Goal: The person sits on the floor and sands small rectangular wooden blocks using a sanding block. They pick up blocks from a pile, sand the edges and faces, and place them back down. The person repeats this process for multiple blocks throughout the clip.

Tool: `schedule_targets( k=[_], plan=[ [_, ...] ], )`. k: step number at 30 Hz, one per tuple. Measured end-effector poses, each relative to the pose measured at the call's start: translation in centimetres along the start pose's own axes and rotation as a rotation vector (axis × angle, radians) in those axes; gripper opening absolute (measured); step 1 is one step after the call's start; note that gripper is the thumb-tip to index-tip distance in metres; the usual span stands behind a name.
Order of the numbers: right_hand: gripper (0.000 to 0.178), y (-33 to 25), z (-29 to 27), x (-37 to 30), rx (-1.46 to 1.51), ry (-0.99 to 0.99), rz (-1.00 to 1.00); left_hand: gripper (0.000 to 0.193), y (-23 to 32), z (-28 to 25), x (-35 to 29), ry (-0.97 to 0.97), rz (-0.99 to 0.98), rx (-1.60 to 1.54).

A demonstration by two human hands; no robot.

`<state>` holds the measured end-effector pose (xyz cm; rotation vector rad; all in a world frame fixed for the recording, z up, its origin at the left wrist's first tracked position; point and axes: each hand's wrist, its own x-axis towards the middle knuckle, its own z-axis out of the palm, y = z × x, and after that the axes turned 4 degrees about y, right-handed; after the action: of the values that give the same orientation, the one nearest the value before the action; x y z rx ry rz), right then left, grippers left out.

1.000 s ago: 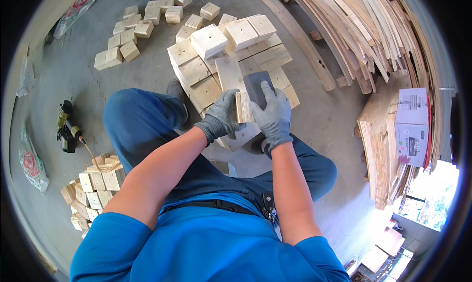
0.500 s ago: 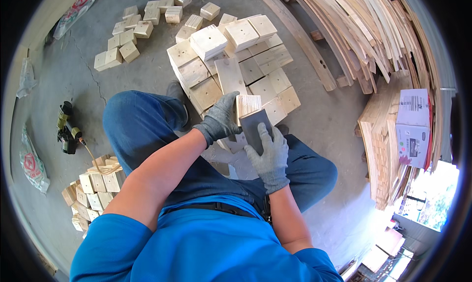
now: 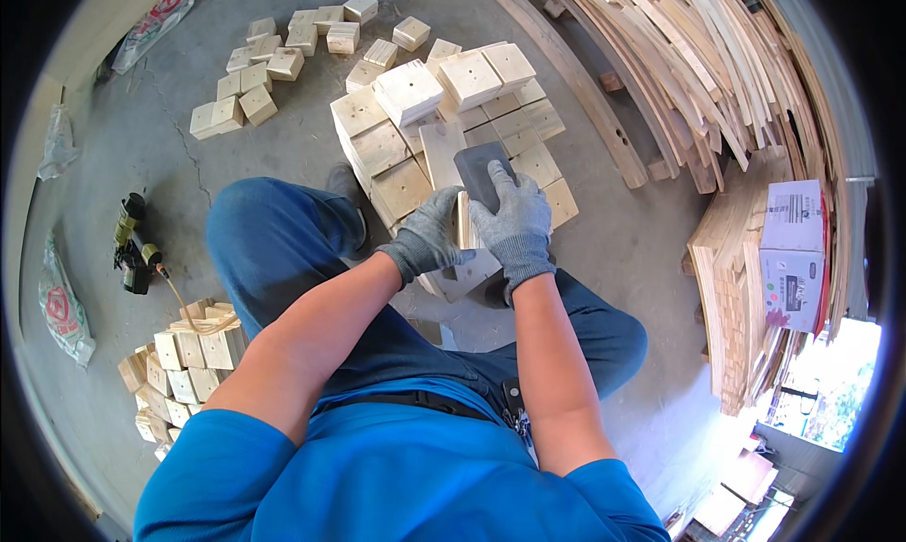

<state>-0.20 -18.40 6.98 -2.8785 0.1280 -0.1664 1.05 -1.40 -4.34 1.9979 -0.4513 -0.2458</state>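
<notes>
My left hand [image 3: 429,232], in a grey knit glove, is closed around a small wooden block [image 3: 462,223] above the near edge of a stack of wooden blocks [image 3: 404,189]. Only a narrow pale side of the held block shows between my hands. My right hand [image 3: 514,223], gloved alike, grips a dark grey flat sanding block [image 3: 479,171] and presses it against the wooden block's right side. The sanding block's far end reaches over the stack, beside a flat wooden piece [image 3: 440,148] lying there. The right fingertips rest on the dark face; the thumb is partly hidden.
Loose wooden blocks [image 3: 253,77] lie on the floor at far left. A black-and-yellow torch-like tool [image 3: 132,242] with a hose is at left, near another block pile [image 3: 184,363]. Long boards [image 3: 651,60] and a white carton [image 3: 791,254] are stacked at right.
My right hand has slid the sanding block forward, away from me, along the wooden block. The wooden block has turned, so its broad pale face no longer shows.
</notes>
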Motion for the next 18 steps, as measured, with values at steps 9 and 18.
schedule_targets(
  k=[9, 18],
  plan=[
    [0.077, 0.4, -1.4, -9.5, 0.047, 0.010, -0.075, 0.105, 0.2, -0.2, 0.0, 0.003, 0.020, -0.016],
    [0.081, 1.5, -1.9, -11.8, 0.055, 0.000, -0.116, 0.107, 1.0, -0.5, 0.0, -0.011, 0.005, -0.037]
  ],
)
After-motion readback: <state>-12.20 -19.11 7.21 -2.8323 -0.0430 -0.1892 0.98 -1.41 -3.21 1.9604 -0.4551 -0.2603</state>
